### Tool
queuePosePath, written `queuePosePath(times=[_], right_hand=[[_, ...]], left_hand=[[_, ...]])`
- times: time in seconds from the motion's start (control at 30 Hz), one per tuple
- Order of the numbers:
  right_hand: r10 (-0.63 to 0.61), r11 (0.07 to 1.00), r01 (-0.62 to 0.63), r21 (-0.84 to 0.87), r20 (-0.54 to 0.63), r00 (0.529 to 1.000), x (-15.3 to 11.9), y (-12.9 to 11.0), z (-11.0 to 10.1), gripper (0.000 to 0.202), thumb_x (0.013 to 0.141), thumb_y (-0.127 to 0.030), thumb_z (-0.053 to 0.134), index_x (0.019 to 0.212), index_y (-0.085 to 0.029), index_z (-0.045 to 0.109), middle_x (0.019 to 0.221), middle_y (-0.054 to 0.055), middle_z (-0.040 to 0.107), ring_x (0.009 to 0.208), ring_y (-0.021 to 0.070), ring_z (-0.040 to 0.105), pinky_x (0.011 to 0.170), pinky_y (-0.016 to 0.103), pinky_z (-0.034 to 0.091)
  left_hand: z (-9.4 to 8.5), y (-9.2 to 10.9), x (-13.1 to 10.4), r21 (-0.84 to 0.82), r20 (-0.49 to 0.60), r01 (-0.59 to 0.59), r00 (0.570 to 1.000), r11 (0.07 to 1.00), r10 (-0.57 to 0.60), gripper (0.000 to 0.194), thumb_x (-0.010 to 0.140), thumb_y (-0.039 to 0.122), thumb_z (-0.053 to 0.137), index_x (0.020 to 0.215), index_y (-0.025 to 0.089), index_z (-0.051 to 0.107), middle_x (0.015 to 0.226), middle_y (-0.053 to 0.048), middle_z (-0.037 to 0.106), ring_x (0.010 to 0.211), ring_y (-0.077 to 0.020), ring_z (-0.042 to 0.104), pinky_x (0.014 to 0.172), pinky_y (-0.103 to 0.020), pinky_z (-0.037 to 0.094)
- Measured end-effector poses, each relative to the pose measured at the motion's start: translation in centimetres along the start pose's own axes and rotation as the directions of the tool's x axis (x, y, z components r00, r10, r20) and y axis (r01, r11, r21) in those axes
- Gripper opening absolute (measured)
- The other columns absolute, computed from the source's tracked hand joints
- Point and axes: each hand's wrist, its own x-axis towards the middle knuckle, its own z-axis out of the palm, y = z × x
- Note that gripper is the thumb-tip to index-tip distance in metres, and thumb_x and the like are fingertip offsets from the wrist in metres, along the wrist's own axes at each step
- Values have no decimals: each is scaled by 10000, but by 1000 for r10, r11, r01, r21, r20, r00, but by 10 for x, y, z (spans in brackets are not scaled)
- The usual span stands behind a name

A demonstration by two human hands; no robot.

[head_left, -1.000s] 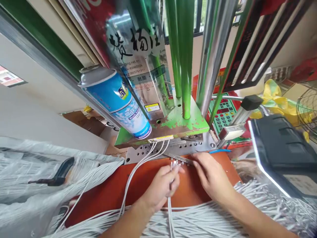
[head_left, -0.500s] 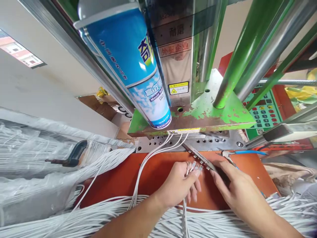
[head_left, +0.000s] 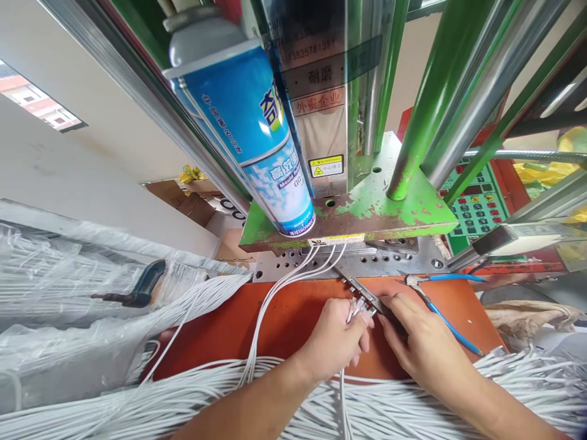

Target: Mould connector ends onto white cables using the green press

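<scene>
My left hand (head_left: pixel 337 336) is closed round several white cables (head_left: pixel 343 397), their clear-tipped plug ends poking out above the fingers. The cable tails hang down below it. Those plug ends meet a dark metal bar (head_left: pixel 362 292) with a row of small metal slots along its edge. My right hand (head_left: pixel 422 342) grips this bar at its lower right end, and the bar slants up and left toward the metal mould plate (head_left: pixel 293 266). The exact seating of the plugs in the slots is hard to make out.
Blue-handled pliers (head_left: pixel 440 305) lie on the orange tabletop (head_left: pixel 202 330) right of my hands. A spray can (head_left: pixel 270 165) stands on the green press plate (head_left: pixel 403 223). White cables (head_left: pixel 270 299) run out from beneath it. Bundled white cables (head_left: pixel 192 391) line the front; a clamp (head_left: pixel 147 286) sits left.
My left hand has brought the plug ends up against the bar's slotted edge. My right hand has shifted slightly left with the bar. The view has moved a little, showing more of the pliers.
</scene>
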Motion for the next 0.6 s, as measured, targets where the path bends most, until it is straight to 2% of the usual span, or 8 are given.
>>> queuePosePath(times=[0.1,0.2,0.4,0.5,0.6], right_hand=[[84,992,-84,92,-5,996,2,0,-5,206,1079,-325,405,1099,-225,584,1032,73,677,923,222,664,795,381,533],[118,982,-116,147,-11,993,3,-1,-9,212,1081,-352,407,1069,-239,586,1055,73,678,965,226,657,837,391,531],[5,996,-4,93,-19,1000,1,-2,-7,194,1076,-311,426,1155,-233,585,1073,76,695,958,218,677,822,370,546],[-53,997,54,51,-18,998,2,0,-7,200,1069,-281,428,1184,-224,582,1067,79,696,938,220,682,798,365,549],[-67,997,66,39,19,998,1,3,-6,178,1060,-268,430,1129,-231,590,1041,73,694,903,215,683,770,357,549]], left_hand=[[-3,5,1,-77,92,57,995,995,-50,428,939,564,564,978,139,599,656,-34,663,409,-124,577,355,-185,374],[-7,10,3,-120,148,105,985,987,-87,479,906,626,571,950,150,577,640,-38,660,398,-134,577,345,-185,354],[-11,12,7,-83,137,121,985,989,-109,447,904,605,556,792,174,519,579,-44,643,362,-111,543,329,-169,278],[-10,10,7,-94,149,126,983,988,-111,458,910,626,548,825,179,505,602,-50,657,382,-128,576,332,-166,305],[-9,10,7,-79,160,106,983,991,-92,484,909,652,566,862,173,511,659,-62,678,430,-144,618,359,-172,368]])
